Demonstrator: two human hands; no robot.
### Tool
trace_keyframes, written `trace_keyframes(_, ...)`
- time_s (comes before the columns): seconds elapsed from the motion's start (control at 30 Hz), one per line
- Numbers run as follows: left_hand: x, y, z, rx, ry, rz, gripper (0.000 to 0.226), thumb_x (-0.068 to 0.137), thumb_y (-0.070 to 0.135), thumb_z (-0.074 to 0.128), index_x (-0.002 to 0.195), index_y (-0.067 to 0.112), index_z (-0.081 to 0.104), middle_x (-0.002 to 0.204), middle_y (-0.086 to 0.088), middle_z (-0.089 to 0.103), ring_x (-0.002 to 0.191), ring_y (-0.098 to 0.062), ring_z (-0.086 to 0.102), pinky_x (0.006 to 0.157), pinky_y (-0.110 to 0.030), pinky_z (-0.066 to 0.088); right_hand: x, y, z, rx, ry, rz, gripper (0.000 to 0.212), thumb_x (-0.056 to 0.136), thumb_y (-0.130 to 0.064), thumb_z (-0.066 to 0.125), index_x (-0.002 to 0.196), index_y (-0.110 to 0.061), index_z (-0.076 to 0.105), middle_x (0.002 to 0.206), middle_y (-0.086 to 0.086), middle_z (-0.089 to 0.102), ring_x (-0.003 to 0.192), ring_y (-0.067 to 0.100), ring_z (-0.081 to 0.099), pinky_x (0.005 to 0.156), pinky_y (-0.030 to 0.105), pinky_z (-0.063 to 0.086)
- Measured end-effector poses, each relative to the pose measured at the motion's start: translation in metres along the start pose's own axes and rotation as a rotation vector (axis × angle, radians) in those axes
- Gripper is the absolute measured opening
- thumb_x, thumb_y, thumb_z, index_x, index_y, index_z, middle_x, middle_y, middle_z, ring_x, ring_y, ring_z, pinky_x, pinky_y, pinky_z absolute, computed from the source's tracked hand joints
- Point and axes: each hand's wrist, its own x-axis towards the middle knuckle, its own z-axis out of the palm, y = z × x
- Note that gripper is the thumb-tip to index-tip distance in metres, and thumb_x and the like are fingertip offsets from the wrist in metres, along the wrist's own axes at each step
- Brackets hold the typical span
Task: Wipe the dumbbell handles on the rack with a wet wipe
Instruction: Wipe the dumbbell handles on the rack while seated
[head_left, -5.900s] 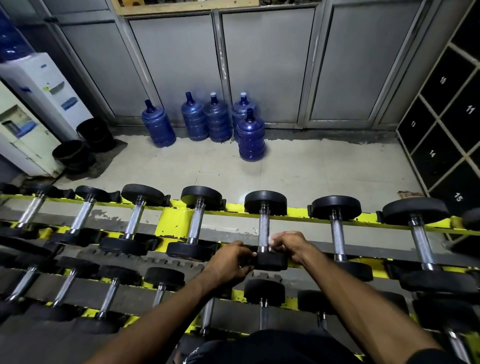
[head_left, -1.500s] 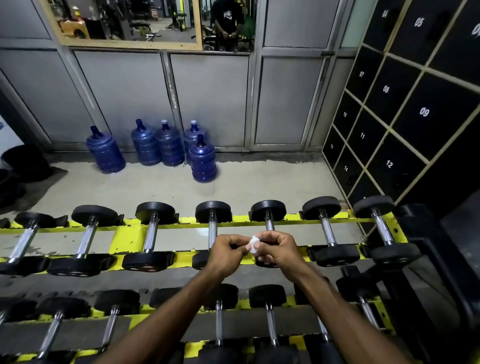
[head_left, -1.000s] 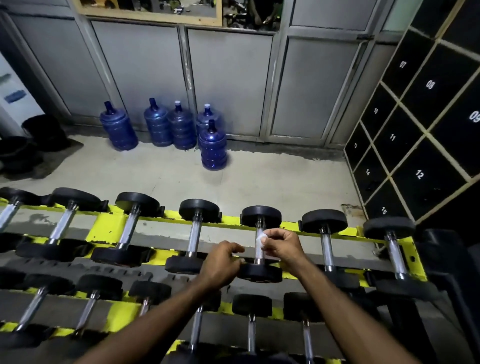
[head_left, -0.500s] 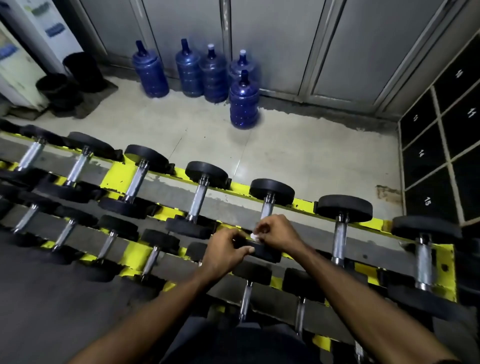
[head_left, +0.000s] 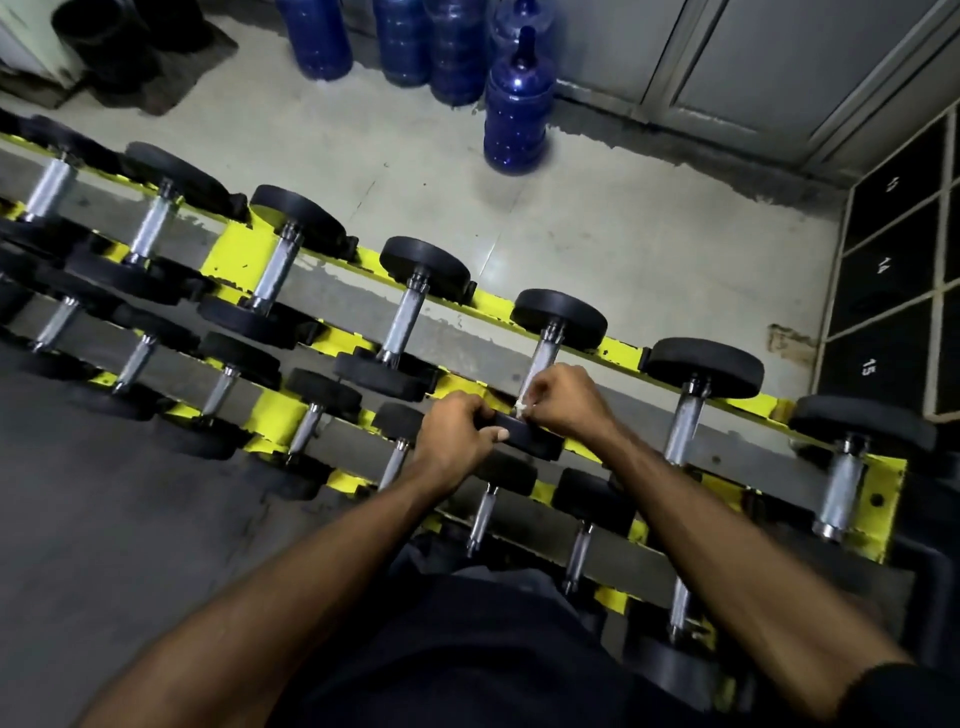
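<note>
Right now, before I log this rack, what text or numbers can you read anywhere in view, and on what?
"15": white, on the lowest locker door at the right.
"14": white, on the middle locker door just above.
Too blurred to read: the white number on the top locker door.
No readable marking: dumbbells, rack, blue water bottles.

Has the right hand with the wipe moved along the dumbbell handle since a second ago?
Yes. The right hand with the wet wipe slid down the handle toward the near head.
</note>
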Motion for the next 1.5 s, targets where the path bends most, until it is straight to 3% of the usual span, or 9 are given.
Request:
trace_keyframes(0.3,0.01,0.001,-0.009,-0.028,-0.091,-0.002,0.027,0.071,0.034,0.088,0.071,0.021,0.064,0.07,0.01,0.065,0.069,-0.007,0.062,0.067,-0.029,0.055,0.003,0.012,0.022,0.38,0.095,0.602,0.004,0.064,-0.011,0.073,0.067,-0.007,0.074,0.071,0.005,0.073,0.072,0.023,0.071,0.065,0.039,0.06)
trace_keyframes(0.5,0.014,0.003,-0.01,-0.063,-0.144,-0.03,0.029,0.071,0.032,0.088,0.071,0.021,0.061,0.072,0.009,0.065,0.073,-0.014,0.064,0.072,-0.038,0.059,0.0,0.011,0.039,0.489,0.114,0.628,0.014,0.086,-0.006,0.064,0.084,-0.008,0.078,0.09,0.004,0.075,0.083,0.02,0.069,0.073,0.03,0.056)
trace_keyframes(0.67,0.013,0.002,-0.01,-0.048,-0.149,-0.005,0.03,0.073,0.033,0.087,0.072,0.022,0.06,0.073,0.009,0.063,0.074,-0.015,0.063,0.072,-0.038,0.058,-0.006,0.012,0.028,0.659,-0.044,0.611,0.015,0.082,0.0,0.064,0.088,-0.004,0.077,0.094,0.011,0.074,0.075,0.016,0.06,0.063,0.026,0.048)
trace_keyframes(0.8,0.019,0.0,-0.012,-0.047,-0.182,0.008,0.031,0.071,0.032,0.089,0.069,0.022,0.059,0.071,0.008,0.064,0.072,-0.012,0.063,0.07,-0.035,0.057,-0.011,0.014,0.019,0.807,0.072,0.623,0.021,0.078,0.01,0.069,0.083,-0.01,0.075,0.085,0.007,0.074,0.069,0.011,0.065,0.054,0.015,0.05)
trace_keyframes(0.87,0.022,0.001,-0.013,-0.055,-0.198,-0.007,0.029,0.069,0.031,0.09,0.07,0.022,0.062,0.07,0.009,0.065,0.071,-0.01,0.064,0.065,-0.028,0.053,-0.003,0.017,0.024,0.829,0.113,0.628,0.023,0.077,0.012,0.071,0.083,-0.011,0.073,0.092,0.008,0.073,0.079,0.015,0.069,0.066,0.022,0.058)
trace_keyframes(1.0,0.023,0.002,-0.013,-0.05,-0.18,-0.021,0.03,0.068,0.031,0.091,0.068,0.022,0.063,0.07,0.009,0.066,0.072,-0.009,0.064,0.062,-0.026,0.05,0.01,0.016,0.037,0.742,0.036,0.645,0.02,0.08,0.012,0.063,0.088,-0.006,0.067,0.091,0.012,0.068,0.086,0.023,0.066,0.081,0.043,0.06)
trace_keyframes(1.13,0.016,0.001,-0.011,-0.055,-0.154,-0.012,0.03,0.072,0.031,0.088,0.066,0.021,0.062,0.068,0.008,0.065,0.07,-0.013,0.064,0.069,-0.033,0.056,0.002,0.02,0.028,0.69,0.058,0.606,0.022,0.077,0.008,0.072,0.085,-0.011,0.064,0.094,0.01,0.07,0.09,0.024,0.068,0.082,0.042,0.06)
trace_keyframes(1.27,0.014,0.002,-0.009,-0.05,-0.117,-0.032,0.026,0.071,0.033,0.088,0.069,0.02,0.066,0.065,0.011,0.064,0.07,-0.013,0.065,0.067,-0.03,0.052,-0.013,0.016,0.022,0.677,0.127,0.347,0.03,0.064,0.007,0.085,0.083,-0.011,0.07,0.073,0.005,0.071,0.069,0.014,0.07,0.069,0.032,0.06)
trace_keyframes(1.5,0.011,0.002,-0.01,-0.034,-0.122,-0.019,0.03,0.074,0.033,0.087,0.066,0.019,0.061,0.064,0.009,0.062,0.067,-0.01,0.062,0.061,-0.025,0.044,0.021,-0.029,0.007,-0.385,-0.07,-0.151,0.022,0.083,-0.026,0.071,0.105,-0.028,0.076,0.103,0.001,0.074,0.092,0.027,0.067,0.065,0.028,0.045)
